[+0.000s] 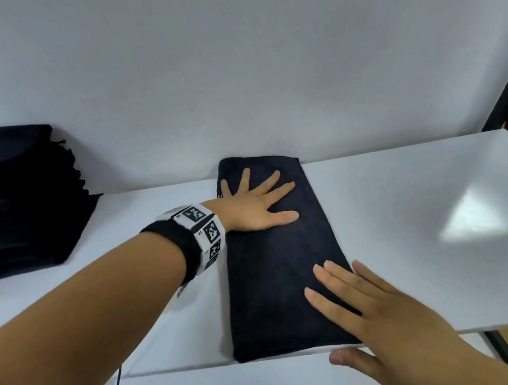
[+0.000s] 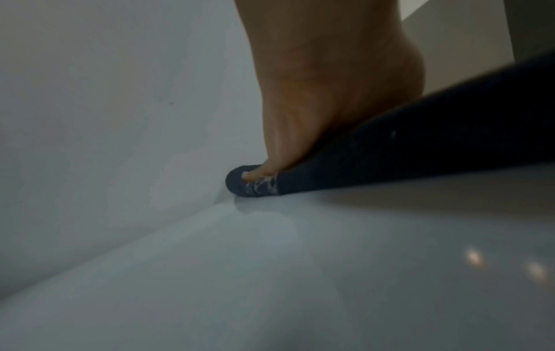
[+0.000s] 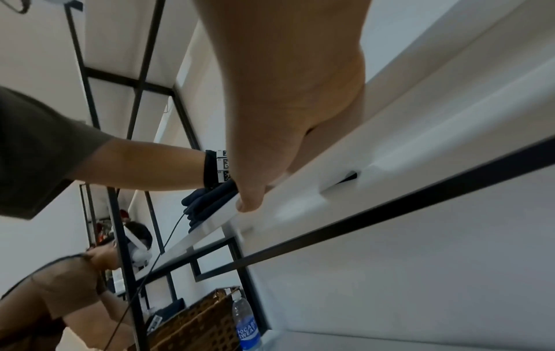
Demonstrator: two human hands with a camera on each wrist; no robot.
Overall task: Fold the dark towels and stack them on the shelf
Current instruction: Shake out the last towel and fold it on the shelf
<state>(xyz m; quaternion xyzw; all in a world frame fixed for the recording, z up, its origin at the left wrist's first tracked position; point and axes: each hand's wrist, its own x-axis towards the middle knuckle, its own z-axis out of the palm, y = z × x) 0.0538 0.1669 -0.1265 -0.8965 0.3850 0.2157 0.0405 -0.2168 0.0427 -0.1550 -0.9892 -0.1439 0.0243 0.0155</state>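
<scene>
On shelf (image 1: 415, 199): folded towel (image 1: 276, 255), soft, limp, light.
Fingers: left hand (image 1: 255, 207) and right hand (image 1: 384, 315) flat, spread, pressing towel.
Hold: pinch folded edges.

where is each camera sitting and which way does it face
Head: worn on the head, looking down at the white shelf; both hands lie flat on the folded towel, left hand, right hand.
Left wrist: low at the shelf, facing along the palm to the wall.
Right wrist: under the shelf's front edge, looking up past the thumb.
Shared: the towel and left forearm show in head and right wrist.
</scene>
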